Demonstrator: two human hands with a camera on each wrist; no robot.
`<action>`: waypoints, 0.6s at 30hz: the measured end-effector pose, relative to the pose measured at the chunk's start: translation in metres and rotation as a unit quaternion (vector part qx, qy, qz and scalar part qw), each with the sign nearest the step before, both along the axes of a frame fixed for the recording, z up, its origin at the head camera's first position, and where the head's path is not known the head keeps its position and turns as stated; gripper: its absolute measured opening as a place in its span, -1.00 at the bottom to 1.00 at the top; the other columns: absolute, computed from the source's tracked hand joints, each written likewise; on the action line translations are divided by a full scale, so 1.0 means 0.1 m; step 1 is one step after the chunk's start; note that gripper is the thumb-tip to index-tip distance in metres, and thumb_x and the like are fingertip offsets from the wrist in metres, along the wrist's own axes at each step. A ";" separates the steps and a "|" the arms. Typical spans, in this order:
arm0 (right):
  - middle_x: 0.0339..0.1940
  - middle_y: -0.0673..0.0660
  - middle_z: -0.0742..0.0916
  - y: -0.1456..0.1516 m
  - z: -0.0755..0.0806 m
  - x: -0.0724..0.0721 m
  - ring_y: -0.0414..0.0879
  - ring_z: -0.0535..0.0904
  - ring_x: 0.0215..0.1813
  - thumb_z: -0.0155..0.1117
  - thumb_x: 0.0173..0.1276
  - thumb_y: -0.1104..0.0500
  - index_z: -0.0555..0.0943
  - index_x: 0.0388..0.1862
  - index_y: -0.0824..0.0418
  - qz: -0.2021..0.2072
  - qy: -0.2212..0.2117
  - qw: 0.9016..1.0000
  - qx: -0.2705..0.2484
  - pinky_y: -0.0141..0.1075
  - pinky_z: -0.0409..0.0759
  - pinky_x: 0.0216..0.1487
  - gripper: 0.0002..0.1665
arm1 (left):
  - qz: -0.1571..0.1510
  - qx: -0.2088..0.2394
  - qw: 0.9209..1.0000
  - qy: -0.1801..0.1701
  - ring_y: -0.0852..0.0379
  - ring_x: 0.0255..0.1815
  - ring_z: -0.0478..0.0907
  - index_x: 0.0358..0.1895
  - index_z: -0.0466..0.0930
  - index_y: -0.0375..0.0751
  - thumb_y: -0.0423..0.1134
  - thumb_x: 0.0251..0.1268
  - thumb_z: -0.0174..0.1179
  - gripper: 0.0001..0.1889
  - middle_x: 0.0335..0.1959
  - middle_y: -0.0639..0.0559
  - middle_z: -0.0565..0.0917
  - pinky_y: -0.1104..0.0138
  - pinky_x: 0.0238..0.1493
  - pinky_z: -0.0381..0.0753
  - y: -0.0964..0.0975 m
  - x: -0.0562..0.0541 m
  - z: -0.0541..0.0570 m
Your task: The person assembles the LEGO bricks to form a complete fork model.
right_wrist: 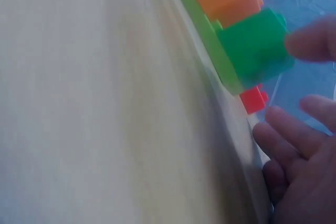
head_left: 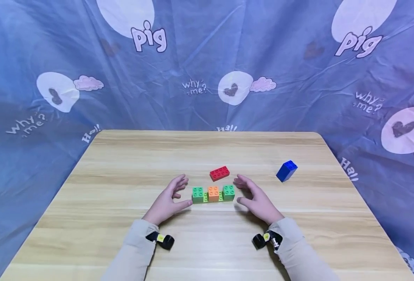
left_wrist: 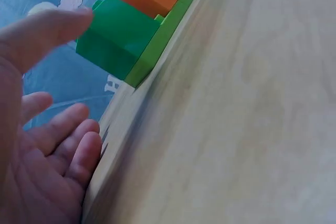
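Note:
In the head view a light green base brick lies near the middle of the table. On it stand a left green brick, an orange brick and a right green brick, with gaps between them. My left hand is at the left end with relaxed fingers; its thumb tip is close to the left green brick, and I cannot tell if they touch. At the other end, my right hand curves loosely beside the right green brick. Both wrist views show nothing held in either palm.
Behind the row lies a red brick, flat on the wooden table. A tall blue brick stands farther right. A printed blue cloth hangs beyond the table's back edge. A small black camera sits at my left wrist.

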State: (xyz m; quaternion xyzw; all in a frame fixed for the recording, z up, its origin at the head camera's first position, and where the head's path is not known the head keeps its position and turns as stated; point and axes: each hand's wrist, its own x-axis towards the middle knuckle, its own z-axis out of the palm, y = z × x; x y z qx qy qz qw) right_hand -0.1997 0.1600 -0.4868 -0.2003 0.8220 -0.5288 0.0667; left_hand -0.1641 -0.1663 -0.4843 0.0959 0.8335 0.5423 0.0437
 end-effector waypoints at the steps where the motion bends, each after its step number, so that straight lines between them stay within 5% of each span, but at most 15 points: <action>1: 0.41 0.27 0.51 0.01 0.00 -0.02 0.21 0.41 0.41 0.30 0.26 0.39 0.19 0.55 0.32 -0.002 0.001 1.000 -0.007 0.15 0.23 0.44 -0.11 | 0.001 0.006 1.000 0.000 -0.02 0.40 0.39 0.56 0.12 -0.13 -0.20 0.14 0.49 -0.05 0.45 -0.03 0.42 0.08 0.27 0.45 -0.01 0.00 -0.01; 8: 0.42 0.27 0.50 -0.10 0.02 -0.33 0.20 0.47 0.35 0.25 0.37 0.35 0.23 0.53 0.29 -0.026 0.000 0.999 0.042 0.10 0.39 0.35 -0.22 | 0.023 -0.030 0.999 -0.030 0.06 0.26 0.48 0.50 0.27 -0.05 -0.16 0.06 0.54 -0.09 0.28 0.13 0.58 0.05 0.32 0.37 0.11 0.00 -0.05; 15: 0.32 0.30 0.58 -0.28 0.04 -0.69 0.18 0.53 0.29 0.35 0.32 0.32 0.31 0.51 0.27 0.008 -0.009 0.995 0.103 0.07 0.39 0.36 -0.21 | 0.018 -0.155 0.987 0.028 -0.06 0.22 0.47 0.29 0.53 -0.05 0.02 0.07 0.51 -0.33 0.20 0.02 0.62 -0.07 0.35 0.26 0.32 -0.03 -0.11; 18: 0.19 0.22 0.68 -0.33 0.07 -0.73 0.11 0.58 0.20 0.44 0.25 0.29 0.53 0.33 0.25 0.022 -0.032 0.992 0.122 0.03 0.42 0.33 -0.36 | 0.002 -0.089 0.996 0.024 0.00 0.09 0.54 0.14 0.62 -0.12 -0.11 0.14 0.48 -0.51 0.06 -0.02 0.67 0.07 0.23 0.44 0.26 -0.03 -0.11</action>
